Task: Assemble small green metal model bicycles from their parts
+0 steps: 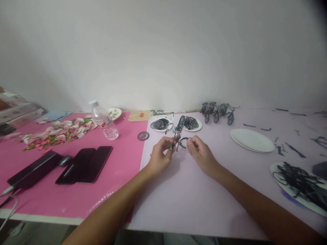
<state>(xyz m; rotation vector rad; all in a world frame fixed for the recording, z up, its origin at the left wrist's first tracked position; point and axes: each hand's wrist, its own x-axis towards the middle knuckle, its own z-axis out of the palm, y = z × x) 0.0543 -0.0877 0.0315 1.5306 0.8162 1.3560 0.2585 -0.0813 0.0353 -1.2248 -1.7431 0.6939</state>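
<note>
My left hand (160, 153) is closed around the green frame of a small toy bicycle (176, 134), held upright above the pale table (184, 197), one black wheel at its top. My right hand (198, 151) pinches a small dark part at the bicycle's lower right side. Both hands meet at the table's middle. Behind them, two white plates hold black wheels (160, 124) and other black parts (191, 123).
Several finished toy bicycles (217, 111) stand by the wall. Stacked empty white plates (251, 139) lie to the right, a plate of black parts (300, 182) at far right. On the pink mat: a water bottle (104, 120), two dark phones (85, 164), a loose wheel (143, 135), pink petals (57, 131).
</note>
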